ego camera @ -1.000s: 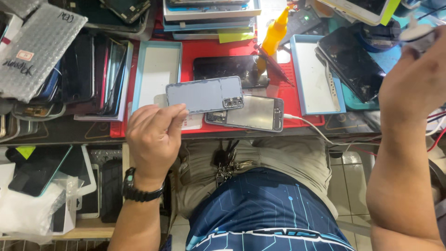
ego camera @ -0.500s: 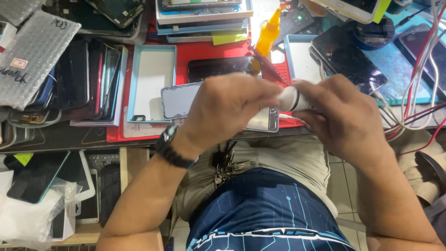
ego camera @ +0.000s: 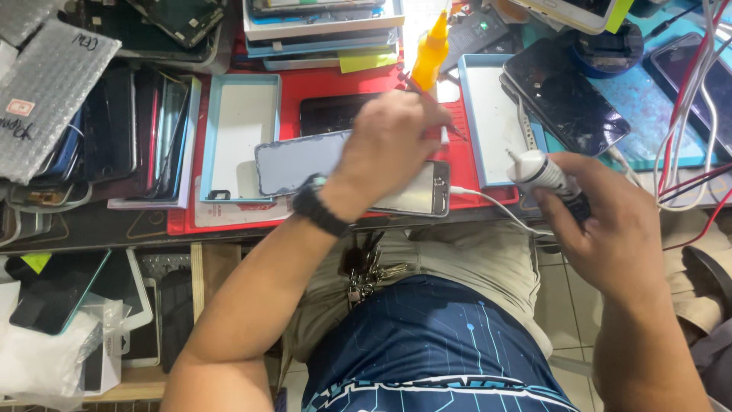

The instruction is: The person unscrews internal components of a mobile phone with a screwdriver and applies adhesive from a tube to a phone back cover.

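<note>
Left hand is out over the red mat, fingers curled shut around a thin tool whose tip pokes out toward the white tray. A black watch sits on that wrist. Under the hand lies a grey phone back, flat on the mat, and just beside it a silver phone frame partly hidden by the wrist. A dark phone lies behind them.

Right hand hangs off the bench edge, over the lap, closed tight on a white tube with its nozzle pointing up and left, toward the tray. A white cable runs from the frame across to that hand.

Yellow bottle stands at the back of the mat. A cracked phone rests on the blue mat to the right, red wires looping beside it. Stacked screens crowd the left.
</note>
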